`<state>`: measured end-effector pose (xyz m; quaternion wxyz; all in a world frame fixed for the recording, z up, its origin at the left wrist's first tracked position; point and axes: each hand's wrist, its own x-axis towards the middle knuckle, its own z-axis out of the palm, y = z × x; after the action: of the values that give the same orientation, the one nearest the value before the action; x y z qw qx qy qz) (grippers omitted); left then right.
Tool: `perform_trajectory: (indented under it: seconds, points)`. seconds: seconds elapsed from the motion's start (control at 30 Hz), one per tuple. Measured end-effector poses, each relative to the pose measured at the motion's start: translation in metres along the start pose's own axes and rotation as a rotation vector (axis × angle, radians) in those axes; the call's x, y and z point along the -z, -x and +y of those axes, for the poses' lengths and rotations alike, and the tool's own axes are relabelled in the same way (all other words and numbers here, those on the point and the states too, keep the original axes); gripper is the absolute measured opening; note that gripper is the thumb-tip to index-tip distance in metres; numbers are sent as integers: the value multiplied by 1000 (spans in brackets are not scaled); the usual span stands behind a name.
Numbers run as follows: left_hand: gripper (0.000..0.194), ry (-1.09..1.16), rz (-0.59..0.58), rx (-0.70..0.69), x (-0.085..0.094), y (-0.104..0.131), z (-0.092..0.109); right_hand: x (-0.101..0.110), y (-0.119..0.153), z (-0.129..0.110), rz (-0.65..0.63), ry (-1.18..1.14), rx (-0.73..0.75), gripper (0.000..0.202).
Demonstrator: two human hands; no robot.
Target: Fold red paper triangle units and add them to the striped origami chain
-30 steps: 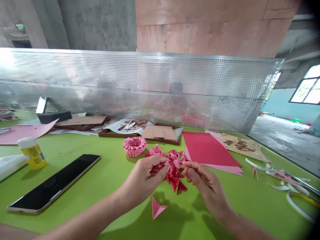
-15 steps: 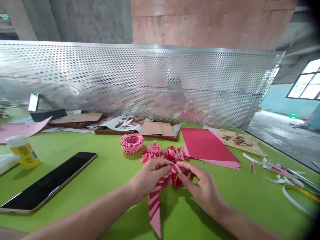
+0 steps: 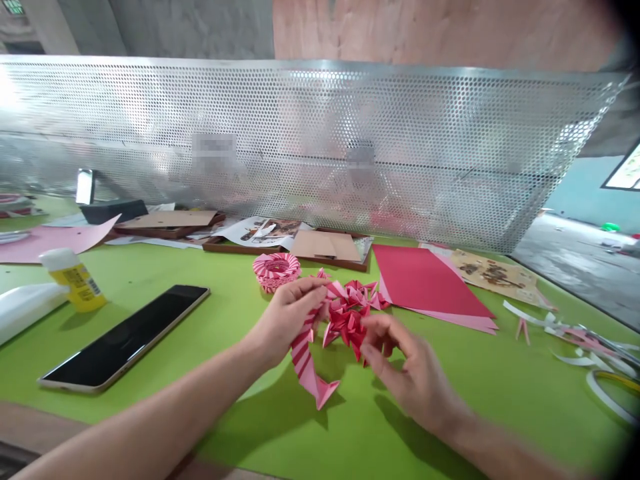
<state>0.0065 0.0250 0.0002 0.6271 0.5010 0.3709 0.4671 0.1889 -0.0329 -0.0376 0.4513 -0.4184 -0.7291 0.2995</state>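
Observation:
Pinched in my left hand (image 3: 290, 313) is the upper end of a curved strip of folded paper (image 3: 303, 353), striped in light and dark pink, whose pointed tail hangs toward me over the green table (image 3: 240, 427). My right hand (image 3: 400, 357) is bent beside a pile of red and pink folded paper pieces (image 3: 350, 317), at its right edge. Its thumb and fingers are curled close together, and whether a small piece is between them is hidden. Behind my left hand stands a round pink and white folded paper ring (image 3: 277, 270).
Red sheets (image 3: 430, 277) lie behind on the right, paper scraps (image 3: 585, 343) at far right. A phone (image 3: 130, 333), a glue stick (image 3: 75, 280) and a white object (image 3: 30, 307) are at left. Trays with cardboard (image 3: 325, 247) line a perforated metal screen (image 3: 300, 147).
My right hand has come away from the striped strip and moved to the right. The strip's tail has swung and now curls rightward. The camera view has shifted a little.

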Motion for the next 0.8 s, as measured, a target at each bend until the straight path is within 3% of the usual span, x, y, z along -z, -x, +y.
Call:
perform_trajectory:
  seconds: [0.1,0.2,0.33,0.43,0.67,0.8]
  points:
    - [9,62,26,-34,9,-7,2,-2,2,-5,-185,160,101,19]
    - [11,84,16,-40,13,-10,0,-8,2,-10,-262,274,178,26]
    - [11,82,1,-30,12,-10,-5,-18,0,-9,-339,345,229,11]
    - [10,79,2,-26,12,-9,-5,-15,-1,-7,-321,383,250,14]
    - [13,60,17,20,16,-10,-4,16,-7,-6,-168,432,130,17]
    - [18,44,-23,78,12,-8,-10,9,-9,1,-156,457,156,19]
